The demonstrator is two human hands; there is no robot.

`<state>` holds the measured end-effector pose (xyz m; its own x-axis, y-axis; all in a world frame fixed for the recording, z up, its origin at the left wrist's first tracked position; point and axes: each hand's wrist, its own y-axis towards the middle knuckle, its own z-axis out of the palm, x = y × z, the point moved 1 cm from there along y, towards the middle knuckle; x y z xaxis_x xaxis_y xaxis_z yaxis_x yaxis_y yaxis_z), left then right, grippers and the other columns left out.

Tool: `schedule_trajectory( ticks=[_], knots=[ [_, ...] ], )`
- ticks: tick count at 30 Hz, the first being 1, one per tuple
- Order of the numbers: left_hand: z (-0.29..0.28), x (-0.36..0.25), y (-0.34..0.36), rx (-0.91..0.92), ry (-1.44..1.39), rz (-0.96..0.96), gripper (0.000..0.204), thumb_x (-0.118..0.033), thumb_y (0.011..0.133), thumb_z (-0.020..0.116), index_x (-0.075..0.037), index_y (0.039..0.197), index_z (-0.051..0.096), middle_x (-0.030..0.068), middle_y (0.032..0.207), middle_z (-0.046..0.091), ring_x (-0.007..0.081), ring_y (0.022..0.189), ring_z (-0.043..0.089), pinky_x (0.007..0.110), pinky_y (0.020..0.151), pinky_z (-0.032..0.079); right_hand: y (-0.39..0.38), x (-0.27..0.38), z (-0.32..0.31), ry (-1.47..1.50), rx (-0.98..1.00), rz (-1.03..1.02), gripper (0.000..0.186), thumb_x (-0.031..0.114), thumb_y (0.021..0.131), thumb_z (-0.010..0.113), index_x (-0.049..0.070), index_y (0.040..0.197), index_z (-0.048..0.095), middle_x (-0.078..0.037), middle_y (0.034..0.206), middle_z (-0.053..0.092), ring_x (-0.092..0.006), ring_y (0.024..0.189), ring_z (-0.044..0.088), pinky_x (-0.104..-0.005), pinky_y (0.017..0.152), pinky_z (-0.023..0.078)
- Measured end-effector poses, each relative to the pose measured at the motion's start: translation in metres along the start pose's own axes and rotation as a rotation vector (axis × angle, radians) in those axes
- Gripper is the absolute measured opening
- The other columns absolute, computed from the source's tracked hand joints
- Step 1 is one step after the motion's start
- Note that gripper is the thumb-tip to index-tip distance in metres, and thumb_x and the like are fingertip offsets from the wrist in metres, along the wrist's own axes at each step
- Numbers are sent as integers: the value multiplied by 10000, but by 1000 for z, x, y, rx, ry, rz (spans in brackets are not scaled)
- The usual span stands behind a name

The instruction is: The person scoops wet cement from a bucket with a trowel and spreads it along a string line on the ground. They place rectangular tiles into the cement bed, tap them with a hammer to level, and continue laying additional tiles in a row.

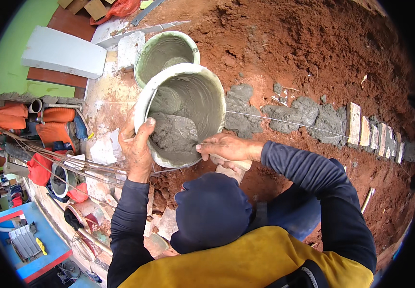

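A pale, mortar-smeared bucket (215, 91) tilts in front of me with its mouth toward me. My left hand (138, 141) grips its left rim, thumb inside and fingers outside. My right hand (229, 148) is closed around a trowel (181, 129) at the bucket's near right side. The trowel's blade lies inside the bucket, covered in wet grey mortar (166, 137). Part of the pale handle shows below my right hand. A second bucket (195, 45), coated inside with mortar, stands just behind the first.
Patches of wet mortar (291, 115) run rightward over red soil (284, 43) to a row of upright bricks (354, 124). A taut string (289, 122) crosses above them. White blocks (63, 52) lie far left. Thin rods (73, 161) and orange cloth (54, 132) are at left.
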<state>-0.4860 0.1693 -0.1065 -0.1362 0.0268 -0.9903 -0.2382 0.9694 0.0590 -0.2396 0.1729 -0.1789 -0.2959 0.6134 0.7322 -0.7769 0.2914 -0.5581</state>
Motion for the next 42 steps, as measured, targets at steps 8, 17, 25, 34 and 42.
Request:
schedule_trajectory(
  ticks=[8,17,25,34,42],
  knots=[
    [-48,25,-15,-443,-181,-16,384,-122,943,696,29,1295,665,96,1150,710,180,1017,666,318,941,519,-29,24,-22,208,125,-9,491,515,1094,510,50,1041,661,16,620,482,-87,391,436,-270,350,360],
    [-134,30,-43,-710,-95,-22,441,-170,960,683,26,1354,648,100,1214,687,201,1082,636,337,996,481,-55,-36,-102,-805,-785,-248,423,445,1091,464,35,1116,562,-189,724,631,-407,629,644,-503,642,536],
    [-147,52,-52,-735,-81,-95,482,-183,947,703,21,1378,638,113,1282,670,222,1146,620,367,1023,480,2,-87,-162,-1035,-908,109,507,448,1097,429,-10,1262,573,-312,915,730,-466,879,734,-555,808,577],
    [-146,54,-49,-722,18,-214,585,-230,955,691,38,1460,566,168,1415,592,281,1231,592,405,1091,455,-49,-83,-229,-1443,-402,634,542,506,1116,372,34,1196,626,-101,710,624,-219,655,644,-444,666,566],
    [-136,59,-36,-733,98,-129,603,-222,929,710,63,1441,568,184,1411,585,304,1228,589,410,1084,456,-112,-75,-160,-1083,-468,189,627,520,1138,329,44,1484,544,-70,624,522,-197,538,542,-439,588,545]
  ],
)
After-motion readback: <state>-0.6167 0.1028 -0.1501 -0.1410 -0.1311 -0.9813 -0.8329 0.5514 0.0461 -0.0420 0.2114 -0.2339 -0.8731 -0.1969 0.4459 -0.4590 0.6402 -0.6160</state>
